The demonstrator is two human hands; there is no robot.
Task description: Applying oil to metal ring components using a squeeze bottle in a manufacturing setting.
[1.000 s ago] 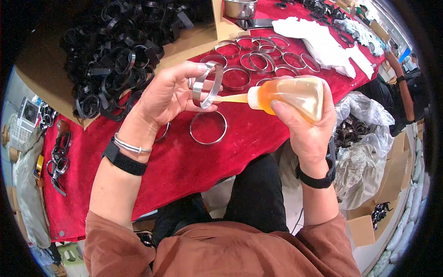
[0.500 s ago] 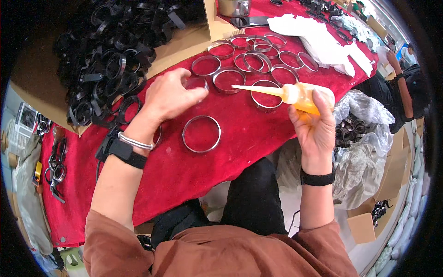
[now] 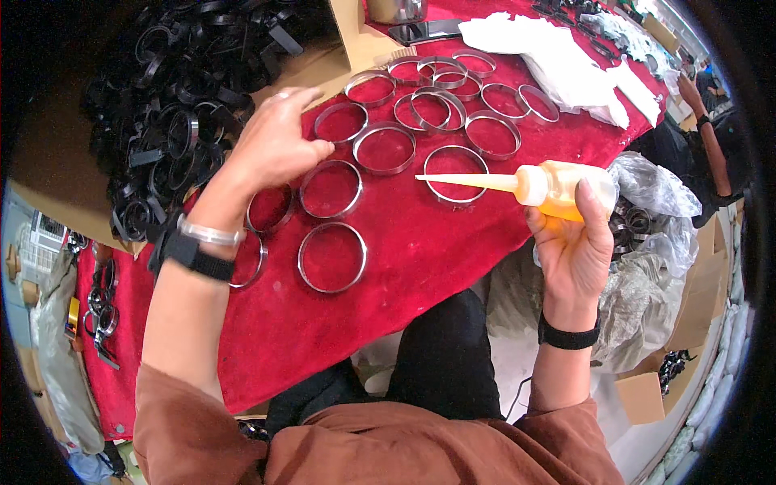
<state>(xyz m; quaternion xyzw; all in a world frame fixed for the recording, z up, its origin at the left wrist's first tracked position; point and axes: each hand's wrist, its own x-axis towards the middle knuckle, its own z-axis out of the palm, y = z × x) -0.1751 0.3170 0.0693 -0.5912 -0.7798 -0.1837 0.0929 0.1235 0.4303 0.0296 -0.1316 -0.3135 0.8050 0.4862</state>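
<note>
My right hand [image 3: 572,255] is closed around a squeeze bottle [image 3: 570,190] of orange-yellow liquid. Its long thin nozzle points left, over a thin metal ring [image 3: 457,200] on the red cloth [image 3: 388,299]. Fingers apart and holding nothing, my left hand [image 3: 275,144] hovers above the table, beside another metal ring [image 3: 327,217]. Closer to me lies a separate ring [image 3: 365,260]. Several more rings, some overlapping, are spread beyond, including one wide ring [image 3: 386,171]. Part of a ring [image 3: 263,263] is hidden by my left wrist.
A cardboard box [image 3: 356,40] at far left is heaped with black band-like parts [image 3: 162,121]. At the back are a metal pot [image 3: 396,10], a black flat device [image 3: 427,32] and white sheeting [image 3: 558,69]. Clear plastic bags [image 3: 647,275] stand right; another person's arm [image 3: 705,141] is beyond.
My left hand has drawn back from the ring it was over, which now shows whole. My right hand with the bottle has moved right. The whole view has shifted a little.
</note>
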